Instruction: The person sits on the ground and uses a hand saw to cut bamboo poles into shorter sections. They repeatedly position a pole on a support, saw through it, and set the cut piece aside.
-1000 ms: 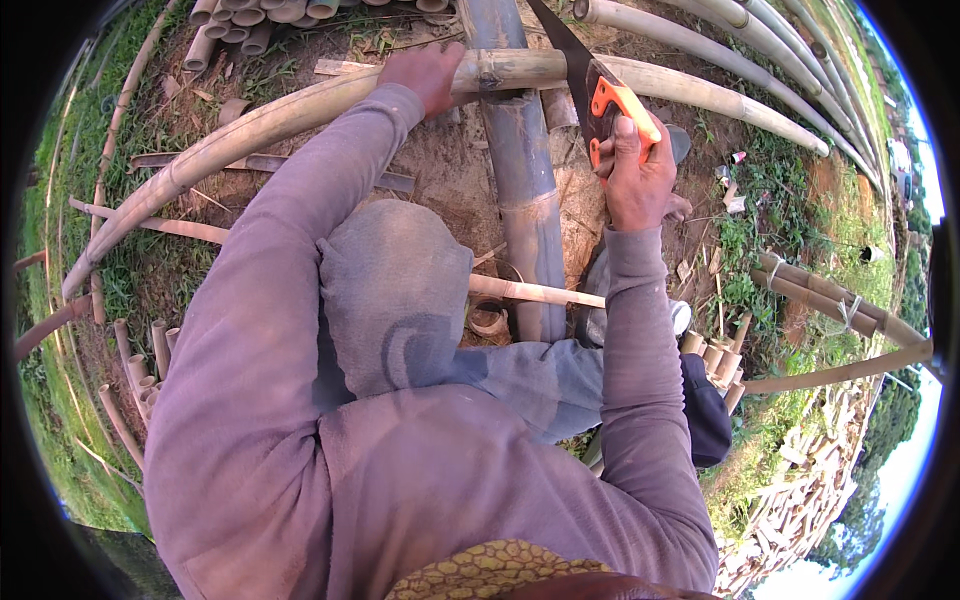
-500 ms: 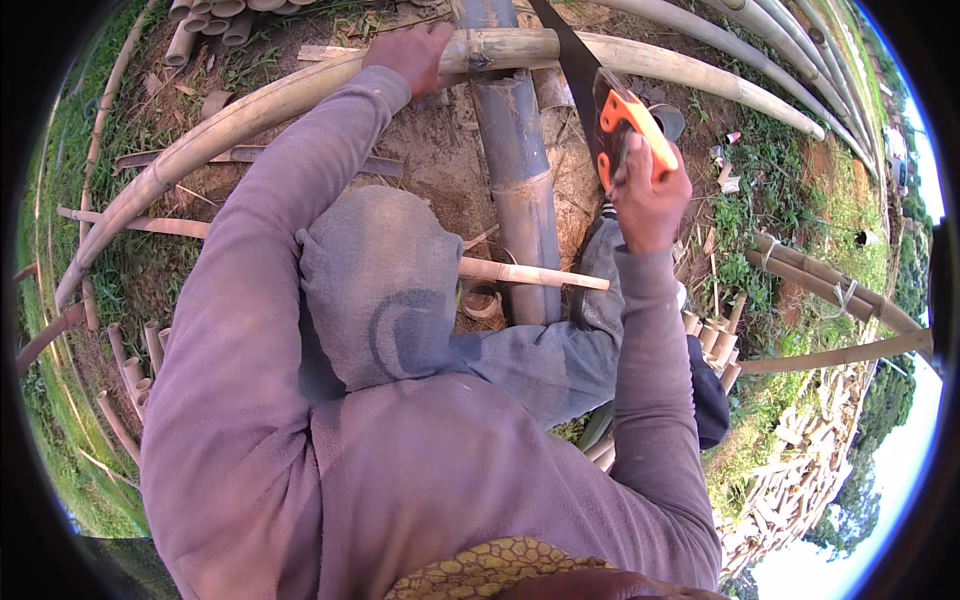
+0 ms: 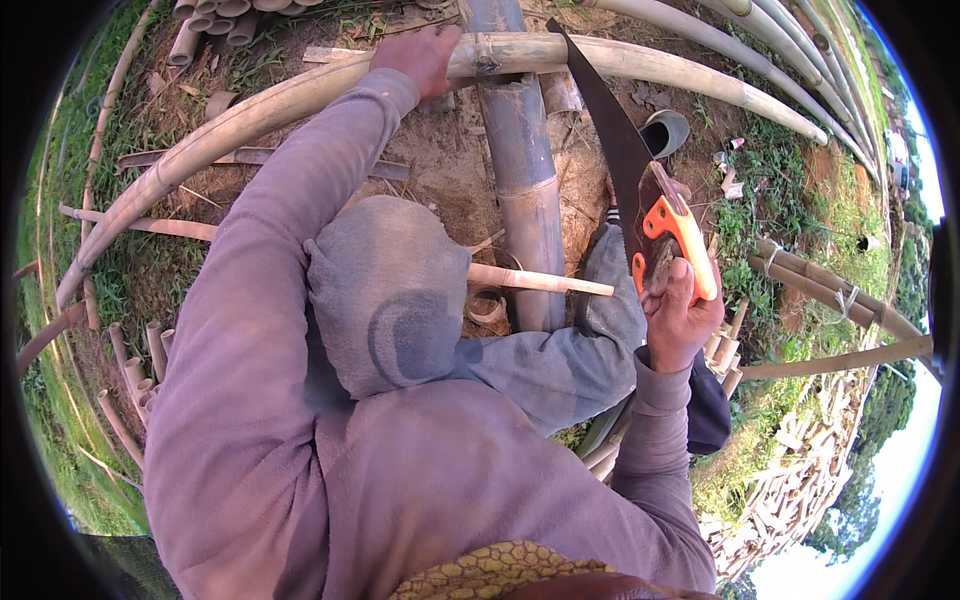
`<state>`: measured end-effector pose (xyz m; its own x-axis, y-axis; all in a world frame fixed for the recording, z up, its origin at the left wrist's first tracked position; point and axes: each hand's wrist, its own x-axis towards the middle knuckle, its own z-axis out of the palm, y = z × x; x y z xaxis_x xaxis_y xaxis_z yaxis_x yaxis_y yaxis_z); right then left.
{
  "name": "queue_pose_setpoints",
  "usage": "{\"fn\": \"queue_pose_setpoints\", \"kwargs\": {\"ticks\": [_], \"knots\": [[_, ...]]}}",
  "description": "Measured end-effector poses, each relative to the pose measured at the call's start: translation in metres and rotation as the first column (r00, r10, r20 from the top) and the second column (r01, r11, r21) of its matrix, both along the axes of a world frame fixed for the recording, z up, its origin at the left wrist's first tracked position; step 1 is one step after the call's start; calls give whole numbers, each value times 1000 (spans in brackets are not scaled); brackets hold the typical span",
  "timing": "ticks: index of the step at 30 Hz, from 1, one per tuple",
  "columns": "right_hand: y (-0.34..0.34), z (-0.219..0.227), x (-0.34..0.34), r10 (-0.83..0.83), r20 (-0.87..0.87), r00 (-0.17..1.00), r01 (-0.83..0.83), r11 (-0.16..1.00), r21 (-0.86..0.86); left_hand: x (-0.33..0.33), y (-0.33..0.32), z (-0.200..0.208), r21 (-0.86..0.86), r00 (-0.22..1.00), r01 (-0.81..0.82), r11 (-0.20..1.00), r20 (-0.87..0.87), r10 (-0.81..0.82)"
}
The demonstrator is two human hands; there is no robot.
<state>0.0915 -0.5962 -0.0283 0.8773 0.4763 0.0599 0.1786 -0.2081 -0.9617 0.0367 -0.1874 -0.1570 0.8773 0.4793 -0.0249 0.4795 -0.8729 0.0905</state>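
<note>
A long pale bamboo pole (image 3: 640, 60) crosses in front of me, resting over a thick dark bamboo log (image 3: 520, 150). My left hand (image 3: 422, 62) is closed around the pole, left of where the two cross. In my right hand (image 3: 685, 318) is a handsaw (image 3: 615, 130), gripped by its orange handle. The saw's tip end lies against the pole just right of the log, with the blade slanting back toward me. Whether its teeth have entered the bamboo I cannot tell. My bent leg in grey trousers rests beside and over the log's near end.
A bamboo strip (image 3: 545, 280) lies across the log near my knee. Cut bamboo tubes (image 3: 225, 20) are stacked at the far left, and long poles (image 3: 770, 70) lie at the far right. A shoe (image 3: 664, 133) sits on the ground beyond the saw. Tied bamboo rails (image 3: 830, 290) stand at right.
My right hand has drawn the saw back toward me and to the right, so that its tip end is now at the pole. The left hand keeps its hold.
</note>
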Motion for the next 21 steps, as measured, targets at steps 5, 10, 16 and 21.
{"fn": "queue_pose_setpoints", "kwargs": {"ticks": [5, 10, 16, 21], "knots": [[154, -69, 103, 26, 231, 973, -32, 999, 24, 16, 3, 15, -23, 1000, -10, 1000, 15, 11], [156, -67, 91, 11, 179, 984, 4, 997, -82, 2, 2, 17, -48, 998, -36, 998, -48, 34], [-9, -31, -15, 18, 40, 999, -19, 1000, 24, 4, -3, 15, -70, 994, -69, 995, -95, 62], [64, -66, 35, 21, -40, 999, -17, 994, 112, 3, -1, -3, -8, 1000, -21, 1000, 6, 21]]}}
